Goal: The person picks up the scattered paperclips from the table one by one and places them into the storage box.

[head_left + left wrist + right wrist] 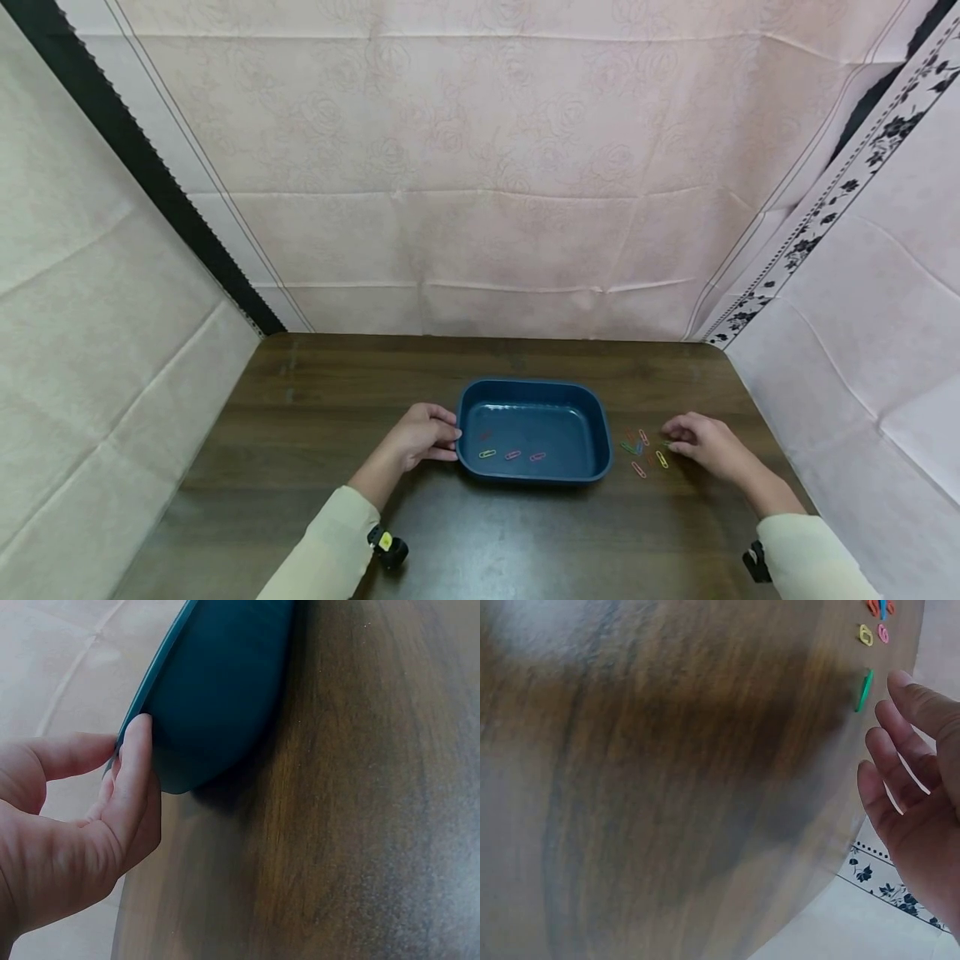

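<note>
A dark blue rectangular tray [534, 478] sits on the wooden table. My left hand [429, 435] pinches its left rim, the thumb over the edge and the fingers against the outer wall, as the left wrist view shows. Inside the tray lie several paper clips, among them a yellow paper clip [487, 453] and a pink paper clip [513, 455]. Right of the tray, my right hand [701, 442] hovers low with fingers loosely bent. A green paper clip [864, 690] lies just off its fingertips, with a gap to the thumb in the right wrist view.
Between tray and right hand, loose paper clips are scattered, including a yellow one [662, 459], a blue one [639, 447] and a pink one [638, 469]. Pale cloth sheets [480, 208] hang behind the wooden table [337, 375] and on both sides.
</note>
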A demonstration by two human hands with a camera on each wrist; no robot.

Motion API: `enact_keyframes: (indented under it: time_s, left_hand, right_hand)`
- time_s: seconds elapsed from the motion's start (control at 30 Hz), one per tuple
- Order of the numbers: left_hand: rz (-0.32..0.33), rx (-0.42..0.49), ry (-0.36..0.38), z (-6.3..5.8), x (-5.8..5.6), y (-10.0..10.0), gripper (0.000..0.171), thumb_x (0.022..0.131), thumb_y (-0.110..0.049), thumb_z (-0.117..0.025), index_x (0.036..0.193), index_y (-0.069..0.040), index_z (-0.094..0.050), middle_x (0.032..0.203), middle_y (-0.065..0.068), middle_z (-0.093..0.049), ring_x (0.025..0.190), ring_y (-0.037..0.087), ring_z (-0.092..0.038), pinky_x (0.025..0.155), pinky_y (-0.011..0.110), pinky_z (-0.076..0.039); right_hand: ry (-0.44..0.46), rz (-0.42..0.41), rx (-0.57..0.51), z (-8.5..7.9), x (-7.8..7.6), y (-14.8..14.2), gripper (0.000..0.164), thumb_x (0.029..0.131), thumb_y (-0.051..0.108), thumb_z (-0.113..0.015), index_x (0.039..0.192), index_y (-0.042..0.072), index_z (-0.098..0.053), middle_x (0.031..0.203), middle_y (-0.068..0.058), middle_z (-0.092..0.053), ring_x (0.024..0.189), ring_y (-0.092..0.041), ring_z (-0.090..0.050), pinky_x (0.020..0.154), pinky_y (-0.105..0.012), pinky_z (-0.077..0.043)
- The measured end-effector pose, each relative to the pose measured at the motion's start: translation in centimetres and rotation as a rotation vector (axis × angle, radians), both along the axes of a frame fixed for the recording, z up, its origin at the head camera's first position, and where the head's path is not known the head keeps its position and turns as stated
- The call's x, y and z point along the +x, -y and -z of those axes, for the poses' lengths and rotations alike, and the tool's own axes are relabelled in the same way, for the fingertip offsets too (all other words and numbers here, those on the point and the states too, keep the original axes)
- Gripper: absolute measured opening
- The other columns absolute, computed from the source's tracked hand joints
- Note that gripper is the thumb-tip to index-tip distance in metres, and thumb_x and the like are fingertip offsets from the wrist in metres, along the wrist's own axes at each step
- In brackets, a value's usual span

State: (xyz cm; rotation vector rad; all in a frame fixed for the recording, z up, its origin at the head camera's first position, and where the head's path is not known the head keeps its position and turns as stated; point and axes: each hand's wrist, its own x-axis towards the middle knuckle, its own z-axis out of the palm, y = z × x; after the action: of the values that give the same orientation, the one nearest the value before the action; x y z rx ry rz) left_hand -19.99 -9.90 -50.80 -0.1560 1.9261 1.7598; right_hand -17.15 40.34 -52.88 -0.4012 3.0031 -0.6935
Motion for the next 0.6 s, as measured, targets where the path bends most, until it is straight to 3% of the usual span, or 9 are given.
enact_keyframes:
  time_s: [0.3,0.6]
  left_hand:
    - [-0.004,-0.003,0.009,-0.2,-0.1,0.0,0.029,0.099,-0.001,-0.064,0.126,0.007,-0.056,0.100,0.020,-0.064,0.081,0.023,-0.067,0.075,0.039,-0.067]
    - [0.002,-0.001,0.011,-0.3,0.2,0.0,0.030,0.099,0.000,-0.063,0.127,0.008,-0.055,0.101,0.021,-0.063,0.082,0.024,-0.066,0.076,0.039,-0.067]
  right_hand:
    - [-0.001,0.002,0.032,1.0,-0.4,-0.6,0.011,0.088,0.009,-0.080,0.094,0.013,-0.072,0.088,0.005,-0.066,0.078,-0.002,-0.057,0.066,-0.025,-0.052]
    - [-0.001,0.016,0.039,1.5,-0.6,-0.7,0.015,0.088,0.008,-0.080,0.087,0.015,-0.067,0.082,0.006,-0.059,0.074,-0.003,-0.052,0.062,-0.024,-0.048]
